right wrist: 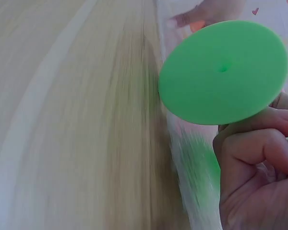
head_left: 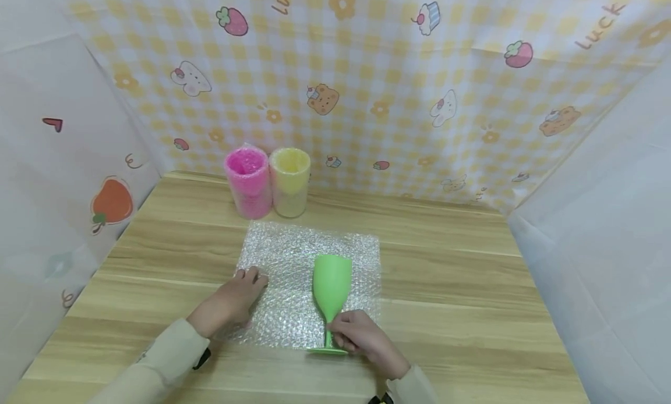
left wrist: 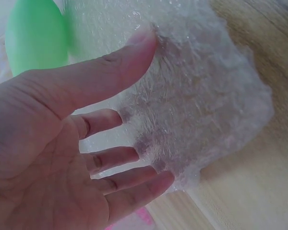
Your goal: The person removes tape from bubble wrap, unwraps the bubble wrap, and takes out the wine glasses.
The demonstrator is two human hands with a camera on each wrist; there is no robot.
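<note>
A bright green plastic goblet (head_left: 332,282) lies over the bubble wrap sheet (head_left: 283,299), its bowl pointing away and its round foot (right wrist: 221,72) toward me. My right hand (head_left: 362,335) pinches its stem just above the foot, fingers curled. At the left side of the sheet is my left hand (head_left: 236,296). In the left wrist view, its thumb (left wrist: 110,72) lies along the wrap and its fingertips are hidden behind the crinkled film, so the edge is held between them.
At the back left stand a pink cup (head_left: 249,185) and a yellow cup (head_left: 290,188) side by side, both wrapped in bubble wrap. The wooden table (head_left: 445,287) backs onto a checked cloth (head_left: 367,101), with white sheets at both sides.
</note>
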